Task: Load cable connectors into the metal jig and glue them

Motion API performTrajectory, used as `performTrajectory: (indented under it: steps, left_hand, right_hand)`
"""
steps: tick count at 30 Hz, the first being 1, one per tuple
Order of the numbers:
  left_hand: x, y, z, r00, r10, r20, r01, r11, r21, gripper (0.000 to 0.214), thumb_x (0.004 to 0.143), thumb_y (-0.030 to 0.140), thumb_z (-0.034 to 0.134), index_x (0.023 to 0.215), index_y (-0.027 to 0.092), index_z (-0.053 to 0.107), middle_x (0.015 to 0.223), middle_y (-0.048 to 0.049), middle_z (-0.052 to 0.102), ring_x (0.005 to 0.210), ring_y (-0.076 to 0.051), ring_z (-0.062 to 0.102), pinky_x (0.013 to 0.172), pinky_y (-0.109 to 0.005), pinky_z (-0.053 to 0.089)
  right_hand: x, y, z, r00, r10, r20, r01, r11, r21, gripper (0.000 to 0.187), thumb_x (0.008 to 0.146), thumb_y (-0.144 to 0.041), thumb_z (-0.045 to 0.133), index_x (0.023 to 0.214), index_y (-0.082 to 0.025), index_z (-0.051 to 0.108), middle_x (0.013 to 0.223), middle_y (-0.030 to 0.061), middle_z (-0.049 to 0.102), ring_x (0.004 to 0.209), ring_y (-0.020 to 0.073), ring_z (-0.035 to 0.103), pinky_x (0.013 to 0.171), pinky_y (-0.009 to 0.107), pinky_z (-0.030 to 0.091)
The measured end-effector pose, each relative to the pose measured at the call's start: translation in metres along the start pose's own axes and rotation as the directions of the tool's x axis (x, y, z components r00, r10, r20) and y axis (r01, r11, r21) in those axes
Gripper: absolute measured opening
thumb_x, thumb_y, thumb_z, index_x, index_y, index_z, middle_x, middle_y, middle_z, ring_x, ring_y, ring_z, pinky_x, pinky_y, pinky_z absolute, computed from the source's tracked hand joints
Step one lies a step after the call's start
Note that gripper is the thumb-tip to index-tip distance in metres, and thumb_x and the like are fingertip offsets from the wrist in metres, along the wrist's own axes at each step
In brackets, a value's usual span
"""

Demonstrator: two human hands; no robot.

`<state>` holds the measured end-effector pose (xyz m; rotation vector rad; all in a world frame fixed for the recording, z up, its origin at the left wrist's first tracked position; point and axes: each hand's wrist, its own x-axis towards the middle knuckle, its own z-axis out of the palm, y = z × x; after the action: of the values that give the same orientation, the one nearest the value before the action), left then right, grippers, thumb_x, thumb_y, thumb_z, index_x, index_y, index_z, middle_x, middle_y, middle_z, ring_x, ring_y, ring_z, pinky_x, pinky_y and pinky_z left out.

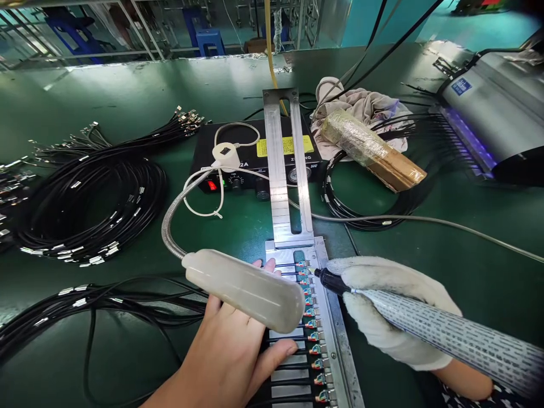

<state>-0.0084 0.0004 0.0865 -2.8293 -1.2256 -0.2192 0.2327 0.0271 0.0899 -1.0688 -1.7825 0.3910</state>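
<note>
My bare left hand (236, 345) lies with fingers spread over the left side of a metal fixture (291, 331). A lamp head hides part of its fingers; the thumb points right across the black cables. My right hand (395, 306), in a white glove, is closed around a dispensing syringe (450, 328) wrapped in printed white film. Its black nozzle (331, 280) points left, close to the upper end of a row of cable ends (313, 324). Several black cables lie side by side in the fixture, with coloured wires showing at metal connectors.
A gooseneck lamp (246, 289) hangs over the fixture. Behind stands a black control box (246, 158) with a metal bracket (278, 170) in front. Coiled cables (93, 209) lie left. A taped block (374, 150), a cloth (365, 102) and a silver machine (497, 107) are right.
</note>
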Motion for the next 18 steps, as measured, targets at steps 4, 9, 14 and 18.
performTrajectory:
  steps: [4,9,14,18]
  left_hand:
    - [0.0006,-0.0002,0.0003,1.0,0.003,0.001,-0.003,1.0,-0.002,0.066,0.094,0.049,0.053,0.141,0.004,0.04,0.142,-0.0179,0.053,0.133,-0.031,0.043,0.115,-0.044,0.012]
    - [0.002,0.0004,0.0002,1.0,0.0,0.005,0.0,1.0,-0.007,0.067,0.093,0.049,0.054,0.14,0.004,0.041,0.142,-0.0179,0.053,0.133,-0.031,0.044,0.117,-0.044,0.008]
    - [-0.0018,0.0001,0.0051,1.0,-0.024,-0.006,0.023,0.999,-0.041,0.068,0.094,0.05,0.051,0.146,0.008,0.035,0.147,-0.0143,0.049,0.135,-0.029,0.041,0.118,-0.043,0.007]
    - [-0.0059,0.0005,0.0086,0.999,-0.046,-0.011,0.045,0.997,-0.06,0.068,0.095,0.05,0.049,0.148,0.011,0.032,0.15,-0.0119,0.045,0.138,-0.029,0.038,0.119,-0.044,0.009]
  right_hand:
    - [-0.0002,-0.0002,-0.0005,1.0,0.001,0.0,-0.001,1.0,-0.005,0.019,0.072,-0.011,0.074,0.088,-0.019,0.069,0.09,0.0048,0.078,0.079,0.0166,0.075,0.077,0.023,0.063]
    - [0.0029,-0.0018,0.0,1.0,-0.006,-0.01,0.006,1.0,-0.01,0.012,0.073,-0.011,0.071,0.083,-0.018,0.069,0.086,0.0058,0.078,0.074,0.0166,0.076,0.073,0.021,0.063]
    - [0.0031,-0.0012,0.0012,1.0,0.009,-0.018,-0.009,1.0,-0.007,0.011,0.074,-0.012,0.072,0.083,-0.018,0.069,0.087,0.0062,0.078,0.075,0.017,0.076,0.075,0.022,0.063]
    - [0.0043,-0.0002,0.0027,0.999,0.022,-0.037,-0.023,0.999,-0.025,0.01,0.076,-0.013,0.071,0.082,-0.02,0.07,0.086,0.005,0.078,0.075,0.0183,0.076,0.072,0.025,0.065]
